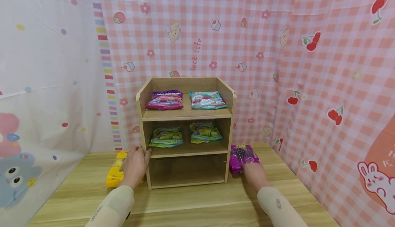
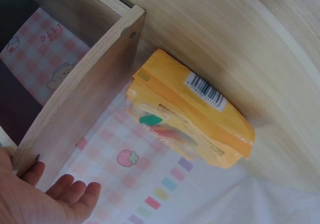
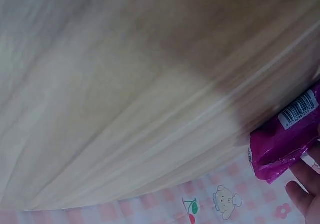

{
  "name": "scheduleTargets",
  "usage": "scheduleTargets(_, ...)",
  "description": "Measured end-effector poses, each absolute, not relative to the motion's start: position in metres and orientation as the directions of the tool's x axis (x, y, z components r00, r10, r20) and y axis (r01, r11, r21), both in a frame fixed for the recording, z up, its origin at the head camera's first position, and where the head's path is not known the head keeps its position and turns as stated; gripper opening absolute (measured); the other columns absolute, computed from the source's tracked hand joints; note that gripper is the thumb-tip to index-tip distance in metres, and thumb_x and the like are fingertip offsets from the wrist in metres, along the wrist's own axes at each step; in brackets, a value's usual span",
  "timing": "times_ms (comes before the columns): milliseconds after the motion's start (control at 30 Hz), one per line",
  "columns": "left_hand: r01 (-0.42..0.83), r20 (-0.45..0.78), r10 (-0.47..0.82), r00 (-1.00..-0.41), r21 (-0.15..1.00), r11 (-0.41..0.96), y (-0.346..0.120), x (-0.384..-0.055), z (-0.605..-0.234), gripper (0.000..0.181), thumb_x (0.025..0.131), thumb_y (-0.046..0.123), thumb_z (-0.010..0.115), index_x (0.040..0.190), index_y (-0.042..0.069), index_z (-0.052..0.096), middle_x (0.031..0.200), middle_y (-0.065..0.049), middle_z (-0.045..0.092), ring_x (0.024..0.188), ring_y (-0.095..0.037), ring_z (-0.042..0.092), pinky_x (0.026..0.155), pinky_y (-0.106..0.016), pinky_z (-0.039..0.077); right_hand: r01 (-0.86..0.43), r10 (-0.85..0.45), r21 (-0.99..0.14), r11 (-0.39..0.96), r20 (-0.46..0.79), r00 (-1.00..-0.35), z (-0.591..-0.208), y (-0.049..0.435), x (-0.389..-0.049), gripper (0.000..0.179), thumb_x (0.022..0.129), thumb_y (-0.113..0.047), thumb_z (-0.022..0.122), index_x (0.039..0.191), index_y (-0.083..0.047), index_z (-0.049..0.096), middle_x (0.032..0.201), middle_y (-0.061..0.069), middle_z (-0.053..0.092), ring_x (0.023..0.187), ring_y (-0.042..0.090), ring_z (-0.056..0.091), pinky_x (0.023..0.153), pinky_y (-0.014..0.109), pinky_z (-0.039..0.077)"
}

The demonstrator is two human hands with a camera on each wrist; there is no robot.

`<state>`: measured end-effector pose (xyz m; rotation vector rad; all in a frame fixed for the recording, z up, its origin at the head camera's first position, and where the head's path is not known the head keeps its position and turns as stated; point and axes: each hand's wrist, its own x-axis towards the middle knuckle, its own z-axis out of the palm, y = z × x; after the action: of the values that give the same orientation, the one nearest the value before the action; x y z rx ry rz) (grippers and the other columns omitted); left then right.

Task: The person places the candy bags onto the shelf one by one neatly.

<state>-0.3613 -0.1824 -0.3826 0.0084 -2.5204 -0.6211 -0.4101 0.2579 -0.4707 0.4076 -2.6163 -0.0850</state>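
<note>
A small three-level wooden shelf point(image 1: 188, 154) stands on the table. My left hand point(image 1: 135, 165) is at its left side panel point(image 2: 95, 78), the thumb at the front edge and a finger along the outer face, pinching the panel edge; the other fingers are loosely bent. Beside that hand a yellow snack bag point(image 1: 115, 174) stands on the table, untouched in the left wrist view. To the right of the shelf, my right hand point(image 1: 255, 175) grips the lower part of a purple snack bag point(image 1: 242, 155) with grapes on it. Its fingers point(image 3: 305, 176) show behind the bag point(image 3: 285, 136); the thumb is hidden.
On the top level lie a purple-pink bag point(image 1: 165, 100) and a teal bag point(image 1: 207, 100). Two green bags point(image 1: 166, 137) lie on the middle level. Patterned curtains point(image 1: 197, 24) hang behind and at both sides of the wood-grain table point(image 1: 197, 206).
</note>
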Motion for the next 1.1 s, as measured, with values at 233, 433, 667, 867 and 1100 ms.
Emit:
scheduleTargets(233, 0.119, 0.506, -0.129, -0.853, 0.429, 0.895, -0.182, -0.362, -0.383, 0.037, 0.102, 0.03, 0.055, 0.083, -0.001, 0.06, 0.105, -0.023, 0.057, 0.09, -0.043, 0.056, 0.073, -0.06, 0.047, -0.286, -0.322, 0.149, 0.946, 0.367, -0.873, -0.469, 0.255, -0.405, 0.013, 0.072, -0.005, 0.072, 0.066, -0.009, 0.061, 0.063, 0.008, 0.061, 0.059, 0.027, 0.06, 0.063, 0.045, 0.054)
scheduleTargets(433, 0.115, 0.502, -0.129, -0.855, 0.427, 0.897, -0.182, -0.362, -0.383, 0.038, 0.102, 0.031, 0.055, 0.086, -0.003, 0.061, 0.106, -0.024, 0.057, 0.091, -0.043, 0.056, 0.074, -0.06, 0.047, -0.35, -0.4, 0.2, 0.915, 0.351, -0.847, -0.464, 0.255, -0.395, 0.019, 0.072, -0.007, 0.072, 0.061, -0.009, 0.057, 0.06, 0.007, 0.057, 0.056, 0.025, 0.056, 0.06, 0.043, 0.053)
scheduleTargets(667, 0.117, 0.505, -0.128, -0.853, 0.425, 0.898, -0.182, -0.361, -0.383, 0.038, 0.102, 0.031, 0.055, 0.09, -0.005, 0.062, 0.106, -0.025, 0.057, 0.092, -0.043, 0.056, 0.075, -0.06, 0.047, -0.438, -0.485, 0.21, 0.874, 0.388, -0.784, -0.457, 0.26, -0.388, 0.028, 0.078, -0.018, 0.074, 0.058, -0.014, 0.054, 0.058, 0.004, 0.057, 0.054, 0.024, 0.056, 0.06, 0.045, 0.052)
scheduleTargets(867, 0.11, 0.492, -0.127, -0.861, 0.425, 0.898, -0.184, -0.361, -0.383, 0.04, 0.102, 0.031, 0.054, 0.096, -0.007, 0.063, 0.111, -0.026, 0.057, 0.096, -0.044, 0.056, 0.078, -0.061, 0.047, -0.316, -0.303, 0.045, 0.948, 0.439, -0.846, -0.453, 0.263, -0.397, 0.024, 0.09, -0.023, 0.065, 0.07, -0.01, 0.061, 0.068, 0.01, 0.063, 0.061, 0.031, 0.062, 0.059, 0.049, 0.052)
scheduleTargets(1100, 0.111, 0.499, -0.129, -0.857, 0.424, 0.899, -0.182, -0.363, -0.384, 0.038, 0.102, 0.031, 0.054, 0.087, -0.003, 0.062, 0.106, -0.024, 0.057, 0.092, -0.042, 0.057, 0.075, -0.06, 0.048, 0.01, 0.147, -0.345, 0.939, 0.373, -0.916, -0.447, 0.28, -0.401, 0.05, 0.096, -0.027, 0.057, 0.118, 0.017, 0.055, 0.109, 0.037, 0.056, 0.099, 0.053, 0.057, 0.078, 0.064, 0.049)
